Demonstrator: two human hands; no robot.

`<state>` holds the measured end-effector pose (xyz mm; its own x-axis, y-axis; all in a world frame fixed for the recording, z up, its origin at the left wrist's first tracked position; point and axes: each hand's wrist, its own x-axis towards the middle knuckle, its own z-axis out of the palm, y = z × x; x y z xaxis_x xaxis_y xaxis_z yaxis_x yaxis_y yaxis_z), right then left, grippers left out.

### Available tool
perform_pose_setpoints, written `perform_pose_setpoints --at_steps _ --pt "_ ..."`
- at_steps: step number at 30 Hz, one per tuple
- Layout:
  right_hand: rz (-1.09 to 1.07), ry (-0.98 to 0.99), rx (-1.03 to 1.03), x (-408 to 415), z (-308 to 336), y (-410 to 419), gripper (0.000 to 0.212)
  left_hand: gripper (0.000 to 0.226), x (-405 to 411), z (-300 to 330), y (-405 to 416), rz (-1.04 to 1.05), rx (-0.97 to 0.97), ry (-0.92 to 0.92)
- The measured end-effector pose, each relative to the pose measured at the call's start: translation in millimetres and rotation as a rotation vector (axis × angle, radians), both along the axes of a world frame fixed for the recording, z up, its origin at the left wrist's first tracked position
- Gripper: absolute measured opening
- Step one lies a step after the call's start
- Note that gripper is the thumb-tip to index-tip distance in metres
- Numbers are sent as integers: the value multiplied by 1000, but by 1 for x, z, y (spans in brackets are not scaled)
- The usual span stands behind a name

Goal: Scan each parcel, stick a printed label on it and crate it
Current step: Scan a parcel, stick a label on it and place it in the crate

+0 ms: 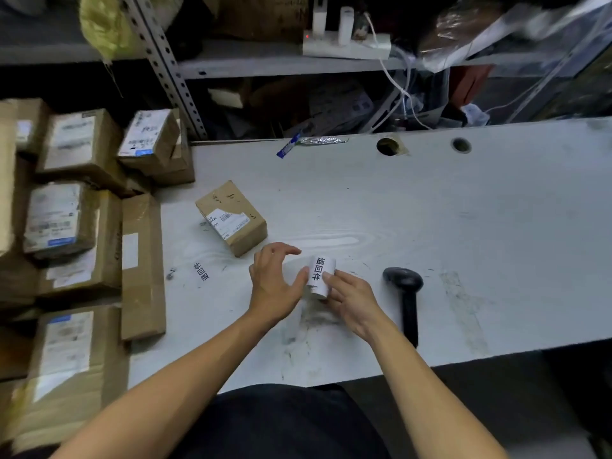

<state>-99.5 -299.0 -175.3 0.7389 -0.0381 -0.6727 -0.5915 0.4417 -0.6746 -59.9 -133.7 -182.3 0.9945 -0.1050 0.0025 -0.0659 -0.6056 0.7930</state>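
- At the centre of the frame, a person's two bare hands meet over a white, scuffed worktable (463, 210), working a small roll of printed labels (320, 276) with bold black characters on its face.
- The right hand (351, 301) holds the roll, fingers curled round its lower right side; the left hand (275, 283) pinches the roll's left edge with its thumb, the other fingers arched loosely above. It looks like a label is being peeled — not yet free.
- Just above and left of the hands lies a single small cardboard parcel (231, 218), flat on the table, already bearing a white shipping slip. Neither hand touches it. No new printed label shows on it, so sticking appears still to come.
- A black handheld barcode scanner (404, 293) lies on the table right of the hands, set down and untouched. Whether this parcel has been scanned cannot be told.
- One loose printed label (201, 271) is stuck flat to the table, left of the hands.
- Along the left edge of the frame sits a pile of cardboard parcels (76, 207), most with shipping slips. Whether they are finished or waiting is unclear.
- No crate can be made out — so crating looks undone for the parcel on the table.
- Across the top, grey metal shelving (265, 61) holds a white power strip (346, 44) and clutter.
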Motion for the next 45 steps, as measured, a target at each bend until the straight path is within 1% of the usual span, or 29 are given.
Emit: perform_pose_setpoints --at_steps 2,3,6,8,10,13,17,19,22,25,27,29,31,32,34,36,39,40,42,44,45 --pt "-28 -21 48 3 1 7 20 27 -2 2 0 -71 52 -85" --pt "-43 -27 70 5 2 10 18 27 -3 2 1 -115 43 -87" --pt "-85 -17 125 11 3 16 23 34 -3 5 5 -168 -94 34" --pt "-117 1 173 13 4 18 28 36 -1 5 7 -137 -125 56" --pt "-144 2 191 14 4 19 24 37 2 5 9 -108 -148 67" --pt "-167 -10 177 16 2 21 22 35 6 5 10 -84 -185 114" --pt "-132 -21 91 19 -2 22 28 19 12 5 9 -82 -233 183" --pt "-108 -23 47 21 -3 22 30 15 14 5 10 -91 -238 204" --pt "-114 -2 1 25 -3 22 39 15 16 4 14 -126 -191 209" --pt "-108 22 -23 29 -2 22 47 18 18 5 19 -199 -108 175" --pt "-90 23 -50 31 0 23 45 22 21 5 24 -248 -59 144" --pt "-34 -2 -71 30 1 23 35 24 23 3 27 -247 -47 155" --pt "31 -34 -75 29 0 21 25 23 27 2 29 -151 -88 220" --pt "58 -48 -88 28 -1 20 24 24 29 2 31 -81 -118 251" --pt "101 -65 -203 23 -4 18 27 30 35 2 38 38 -169 267" --pt "158 -117 -438 17 -7 16 31 34 42 7 47 138 -210 276" --pt "295 -267 -792 3 -17 14 32 28 51 13 63 217 -361 357" --pt "345 -303 -864 -1 -22 14 33 25 52 15 67 213 -409 380" --pt "435 -324 -938 -5 -27 16 39 20 55 15 74 195 -477 407" --pt "497 -319 -1017 -6 -25 18 55 17 55 15 80 170 -532 421" --pt "486 -327 -1051 -5 -22 19 65 16 54 16 82 153 -555 430"
